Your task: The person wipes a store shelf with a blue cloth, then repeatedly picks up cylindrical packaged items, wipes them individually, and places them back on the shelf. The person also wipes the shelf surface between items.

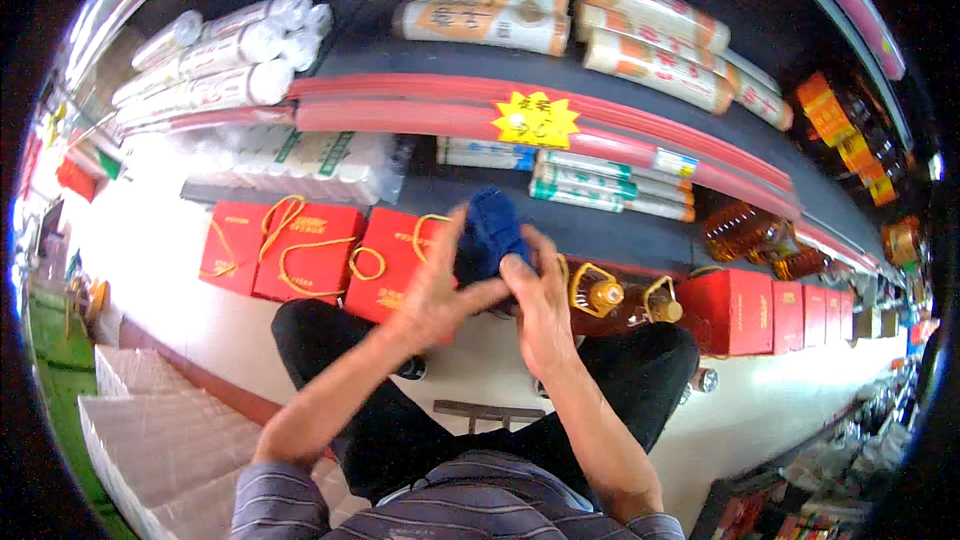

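Note:
In front of the lower shelf I hold a folded dark blue cloth [493, 229] up between both hands. My left hand [435, 292] grips its left side, fingers along the edge and thumb stretched across below. On the other side, my right hand [538, 296] presses its thumb onto the cloth's lower part, with the fingers around the right edge. The two thumbs come close together under the cloth. Parts of its lower end are hidden behind my hands, and the left hand is slightly blurred.
Red gift boxes [307, 244] with yellow cord handles stand on the floor at left, more red boxes [739, 311] at right. Large capped oil bottles [600, 296] stand between. Wrapped noodle-like rolls [484, 22] lie on the shelf above a red shelf edge [420, 114]. White cartons [150, 435] are lower left.

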Tool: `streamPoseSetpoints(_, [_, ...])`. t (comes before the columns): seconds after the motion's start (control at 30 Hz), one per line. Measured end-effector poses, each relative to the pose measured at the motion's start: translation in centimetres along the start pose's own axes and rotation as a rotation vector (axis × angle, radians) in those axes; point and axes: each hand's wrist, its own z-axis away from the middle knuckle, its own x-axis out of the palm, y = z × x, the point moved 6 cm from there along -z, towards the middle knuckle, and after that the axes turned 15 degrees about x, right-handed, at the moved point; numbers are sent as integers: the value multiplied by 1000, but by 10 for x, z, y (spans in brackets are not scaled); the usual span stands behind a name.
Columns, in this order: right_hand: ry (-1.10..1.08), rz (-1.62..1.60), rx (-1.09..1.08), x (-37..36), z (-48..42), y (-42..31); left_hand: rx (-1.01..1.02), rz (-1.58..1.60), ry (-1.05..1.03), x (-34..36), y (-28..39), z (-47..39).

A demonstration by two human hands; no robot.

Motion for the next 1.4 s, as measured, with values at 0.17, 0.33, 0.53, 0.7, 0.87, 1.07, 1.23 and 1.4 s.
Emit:
streamPoseSetpoints(0.17, [-230,302,0,6,13,26,-321,458,309,-11,-35,40])
streamPoseSetpoints(0.33, [-6,471,-143,-20,14,6,-144,129,793,-113,-31,-5])
streamPoseSetpoints(0.53, [587,1013,-927,-41,-8,-111,-35,-222,1035,-202,-67,-31])
streamPoseSetpoints(0.7, [761,1296,-1047,-64,-65,-146,7,-411,1077,-219,-99,-52])
streamPoseSetpoints(0.87, [765,1477,-994,-83,-94,-139,-116,-521,1035,-209,-92,-58])
streamPoseSetpoints(1.07, [745,1475,-988,-78,-92,-141,-103,-564,985,-202,-94,-61])
streamPoseSetpoints(1.23, [769,1473,-997,-80,-92,-140,78,-631,746,-139,-70,-70])
streamPoseSetpoints(1.4, [776,1476,-1014,-81,-93,-138,99,-425,639,-107,-50,-57])
